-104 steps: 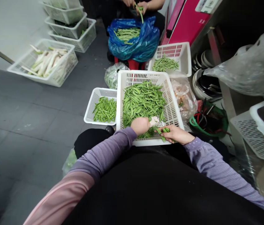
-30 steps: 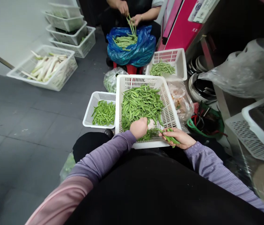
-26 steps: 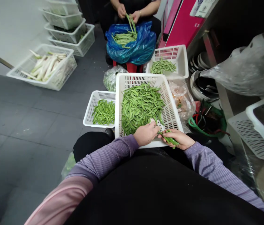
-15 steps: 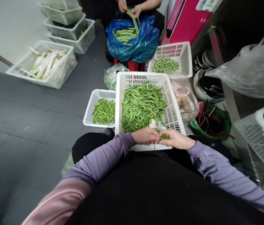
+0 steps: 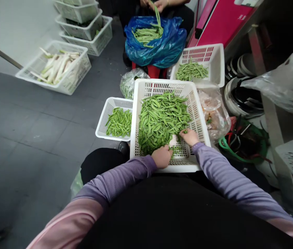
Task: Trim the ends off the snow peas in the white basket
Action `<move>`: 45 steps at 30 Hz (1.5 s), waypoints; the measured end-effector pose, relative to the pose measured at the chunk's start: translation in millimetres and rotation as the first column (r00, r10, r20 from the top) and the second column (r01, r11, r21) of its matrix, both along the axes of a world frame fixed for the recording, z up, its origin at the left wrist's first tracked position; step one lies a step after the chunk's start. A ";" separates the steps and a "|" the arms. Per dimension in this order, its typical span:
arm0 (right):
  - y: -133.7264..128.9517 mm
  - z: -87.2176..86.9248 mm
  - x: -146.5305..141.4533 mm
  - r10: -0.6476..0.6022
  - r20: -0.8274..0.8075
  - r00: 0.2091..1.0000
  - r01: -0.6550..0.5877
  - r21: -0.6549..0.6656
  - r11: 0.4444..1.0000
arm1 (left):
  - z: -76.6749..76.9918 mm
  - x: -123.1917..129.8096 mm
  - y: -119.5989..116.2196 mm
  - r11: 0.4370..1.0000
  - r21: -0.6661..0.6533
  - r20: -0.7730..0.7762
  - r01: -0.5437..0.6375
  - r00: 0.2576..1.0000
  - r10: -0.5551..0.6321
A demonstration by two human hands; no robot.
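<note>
A large white basket [image 5: 205, 128] stands before me, with a heap of green pea pods [image 5: 159, 119] over its left and middle part. My left hand [image 5: 162, 156] is closed at the basket's near side, beside small green bits; what its fingers hold is hidden. Farther right, my right hand [image 5: 189, 137] reaches over the basket with its fingers pinched at the heap's right edge, on a green pod. The two hands are apart. Left of the large basket, a smaller white basket [image 5: 102, 119] contains more pods [image 5: 119, 122].
Opposite, a person's hands [image 5: 159, 5] hold long beans over a blue bag [image 5: 154, 52]. A basket of cut beans [image 5: 220, 65] stands behind, a clear bag [image 5: 215, 112] and green tub [image 5: 240, 157] at right. Far left stands a basket of white-stemmed vegetables [image 5: 70, 83].
My hands have separated: the left has moved slightly left, and the right has moved up to the heap's edge. The pods held between them are no longer seen there. The view has shifted a little.
</note>
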State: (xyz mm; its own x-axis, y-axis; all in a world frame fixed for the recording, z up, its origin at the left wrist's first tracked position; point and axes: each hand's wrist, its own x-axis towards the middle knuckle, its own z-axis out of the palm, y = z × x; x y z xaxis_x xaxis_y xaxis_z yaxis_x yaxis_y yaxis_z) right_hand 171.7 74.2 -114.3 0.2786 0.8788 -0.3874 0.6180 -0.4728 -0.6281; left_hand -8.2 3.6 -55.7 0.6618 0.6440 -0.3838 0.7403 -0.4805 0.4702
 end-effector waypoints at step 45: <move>-105.3 99.1 -9.1 0.304 0.066 0.950 -0.308 0.346 0.886 | 39.1 -3.6 -1.5 0.999 -0.012 0.170 0.047 0.984 -0.044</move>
